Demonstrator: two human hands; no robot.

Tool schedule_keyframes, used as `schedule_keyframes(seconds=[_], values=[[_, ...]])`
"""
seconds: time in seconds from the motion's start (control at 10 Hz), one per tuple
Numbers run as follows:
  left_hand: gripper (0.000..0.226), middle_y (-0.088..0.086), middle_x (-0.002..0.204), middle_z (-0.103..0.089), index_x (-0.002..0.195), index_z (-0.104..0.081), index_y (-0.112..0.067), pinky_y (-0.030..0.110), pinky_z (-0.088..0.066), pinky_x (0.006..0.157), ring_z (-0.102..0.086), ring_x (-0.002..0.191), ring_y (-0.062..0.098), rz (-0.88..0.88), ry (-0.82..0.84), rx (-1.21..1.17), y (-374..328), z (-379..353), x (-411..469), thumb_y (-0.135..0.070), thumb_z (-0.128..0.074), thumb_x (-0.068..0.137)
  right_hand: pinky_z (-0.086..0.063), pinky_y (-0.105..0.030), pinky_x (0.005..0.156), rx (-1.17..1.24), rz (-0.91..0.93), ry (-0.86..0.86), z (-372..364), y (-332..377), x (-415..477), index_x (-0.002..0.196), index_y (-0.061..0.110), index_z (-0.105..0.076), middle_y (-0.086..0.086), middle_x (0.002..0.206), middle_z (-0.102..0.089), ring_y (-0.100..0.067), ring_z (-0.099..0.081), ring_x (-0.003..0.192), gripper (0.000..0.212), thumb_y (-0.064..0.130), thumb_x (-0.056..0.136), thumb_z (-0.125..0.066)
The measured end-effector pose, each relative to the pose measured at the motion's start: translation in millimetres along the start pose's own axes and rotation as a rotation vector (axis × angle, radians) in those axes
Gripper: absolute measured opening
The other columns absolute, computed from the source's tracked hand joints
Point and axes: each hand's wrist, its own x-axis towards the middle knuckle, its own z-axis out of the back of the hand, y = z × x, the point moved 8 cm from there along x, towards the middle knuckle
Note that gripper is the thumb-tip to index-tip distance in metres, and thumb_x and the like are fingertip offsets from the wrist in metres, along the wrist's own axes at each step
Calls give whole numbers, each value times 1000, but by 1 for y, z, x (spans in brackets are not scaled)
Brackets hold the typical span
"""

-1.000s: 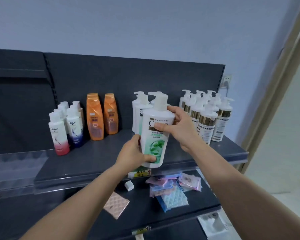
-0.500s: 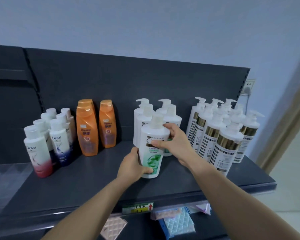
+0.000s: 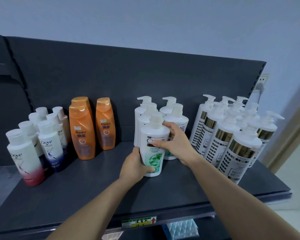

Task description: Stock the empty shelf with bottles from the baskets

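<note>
Head view: the pump bottle (image 3: 153, 146) stands upright on the dark shelf (image 3: 87, 191), at the front of its matching white group (image 3: 175, 116), so the label faces outward. The left hand (image 3: 134, 168) wraps the lower body, thumb across the green label; the right hand (image 3: 176, 144) pinches the upper label, steadying it. The plastic looks smooth, rounded and glossy. Orange bottles (image 3: 90, 127) stand well apart to the left, gold-banded pump bottles (image 3: 232, 141) to the right.
</note>
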Motion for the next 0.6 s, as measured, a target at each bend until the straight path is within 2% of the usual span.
schedule_keyframes(seconds=[0.2, 0.3, 0.4, 0.5, 0.6], values=[[63, -3, 113, -64, 116, -45, -17, 31, -51, 81, -60, 100, 14, -24, 27, 37, -1, -3, 3, -21, -85, 67, -55, -36, 94, -126, 62, 3, 0, 2, -1, 128, 28, -52, 13, 117, -63, -9, -62, 107, 68, 19, 71, -87], [70, -3, 118, -61, 125, -42, -18, 29, -48, 82, -57, 103, 13, -26, 72, 97, -4, -4, 3, -24, -84, 69, -54, -35, 94, -222, 96, -15, 1, 5, -5, 129, 30, -52, 20, 113, -62, -4, -60, 106, 67, 31, 71, -85], [81, -3, 123, -60, 135, -37, -17, 29, -47, 86, -57, 107, 14, -21, 135, 178, -8, 3, 2, -26, -83, 69, -50, -38, 100, -339, 103, -42, 1, 9, -9, 137, 30, -46, 15, 126, -60, -10, -56, 117, 85, 53, 62, -79], [71, 1, 120, -60, 131, -40, -16, 33, -47, 83, -57, 109, 21, -40, 132, 322, -15, 14, -3, -28, -79, 72, -45, -36, 102, -472, 161, -66, 3, 15, -16, 142, 26, -41, 8, 132, -56, -14, -52, 122, 84, 44, 70, -80], [49, 7, 114, -56, 117, -45, -14, 31, -41, 75, -56, 110, 26, -64, 93, 504, -28, 28, -14, -32, -70, 78, -45, -35, 100, -583, 208, -101, 6, 23, -27, 143, 23, -40, 5, 133, -55, -15, -49, 125, 76, 35, 79, -78]])
